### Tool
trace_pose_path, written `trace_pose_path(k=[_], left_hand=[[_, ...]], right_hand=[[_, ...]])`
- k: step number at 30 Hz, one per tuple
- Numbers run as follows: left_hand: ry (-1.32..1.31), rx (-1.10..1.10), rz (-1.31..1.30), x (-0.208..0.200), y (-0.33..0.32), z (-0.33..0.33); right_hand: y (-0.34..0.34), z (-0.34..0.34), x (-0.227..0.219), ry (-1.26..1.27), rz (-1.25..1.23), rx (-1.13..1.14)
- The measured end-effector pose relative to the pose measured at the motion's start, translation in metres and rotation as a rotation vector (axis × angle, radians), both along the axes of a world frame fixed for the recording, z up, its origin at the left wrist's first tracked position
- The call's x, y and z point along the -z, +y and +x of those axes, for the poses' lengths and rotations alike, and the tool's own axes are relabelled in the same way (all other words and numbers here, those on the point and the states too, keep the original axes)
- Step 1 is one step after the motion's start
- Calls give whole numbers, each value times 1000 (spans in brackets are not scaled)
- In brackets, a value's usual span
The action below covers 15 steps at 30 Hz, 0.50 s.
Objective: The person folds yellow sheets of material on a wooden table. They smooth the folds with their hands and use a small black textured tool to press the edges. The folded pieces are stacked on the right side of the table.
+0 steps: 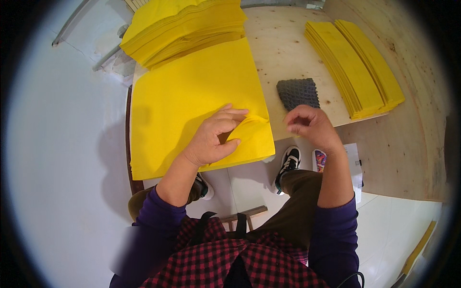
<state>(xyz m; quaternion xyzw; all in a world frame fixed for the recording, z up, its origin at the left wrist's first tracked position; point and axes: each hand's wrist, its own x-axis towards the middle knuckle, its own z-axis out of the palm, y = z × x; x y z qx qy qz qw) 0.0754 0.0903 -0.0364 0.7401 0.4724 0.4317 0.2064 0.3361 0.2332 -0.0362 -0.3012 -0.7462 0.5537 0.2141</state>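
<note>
Head view: the camera looks down on a wooden table (293, 48), and straight edges bend near the rim of the picture
Hidden parts: the far pile of yellow sheets (185, 26) is cut off at the top edge; the near left corner of the table is covered by paper; the palm of the right hand is turned down and cannot be seen
Yellow paper stack (192, 96): 1 wide stack of thin, smooth, square yellow sheets, lying on the near left part of the table, its near edge hanging a little over the table edge
Left hand (213, 137): it rests on the near right corner of the yellow paper stack, the fingers bent and pinching the top sheet, which rises in a small fold between thumb and fingers
Right hand (312, 126): it hovers just beside the stack, over the table edge, fingers curled loosely inward; I cannot tell if it grips anything
Grey pad (298, 92): 1 small dark grey piece with a rough net texture, flat on the table, just beyond the right hand
Folded strips (355, 67): 2 long rows of narrow yellow folded papers, side by side, at the right side of the table
Below the table: 2 shoes (287, 163) on a white floor, brown trousers, purple sleeves, a red and black checked garment
</note>
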Motion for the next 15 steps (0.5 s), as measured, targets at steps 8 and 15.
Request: trace_pose_path(k=[8,15], left_hand=[[28,-10,-27,-3,0,1],[2,-1,-12,-1,0,0]], right_hand=[[-24,-19,-10,58,-99,-301],[-22,-23,-11,60,-61,-308]])
